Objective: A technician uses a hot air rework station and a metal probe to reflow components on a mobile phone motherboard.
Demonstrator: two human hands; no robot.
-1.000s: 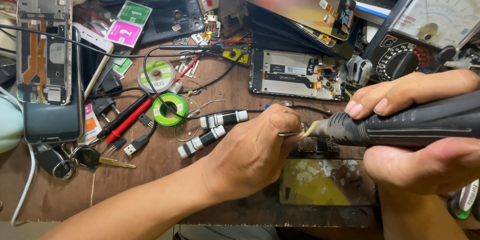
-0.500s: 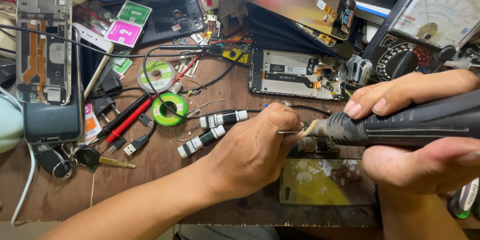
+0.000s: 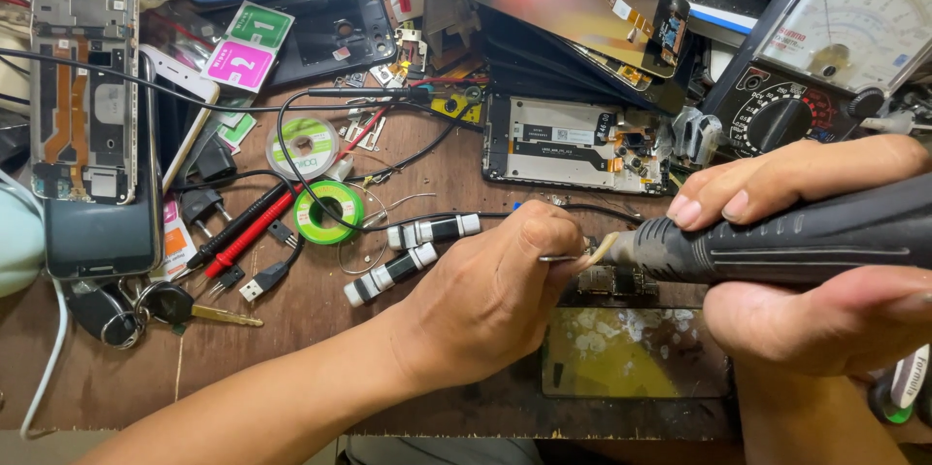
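Observation:
My right hand [image 3: 815, 251] grips a thick black soldering iron [image 3: 777, 242] held level, its tip pointing left over a small circuit board [image 3: 612, 282] at the front of the wooden bench. My left hand [image 3: 490, 295] is closed around thin metal tweezers [image 3: 559, 257], whose points meet the iron's tip right above that board. A stained yellowish pad [image 3: 621, 353] lies just in front of the board, partly under my hands.
An opened phone frame [image 3: 573, 149] lies behind the hands, an analog multimeter [image 3: 825, 48] at the back right. Solder wick rolls [image 3: 328, 211], red and black probes [image 3: 248, 227], keys [image 3: 170, 305] and another stripped phone [image 3: 83, 86] crowd the left side.

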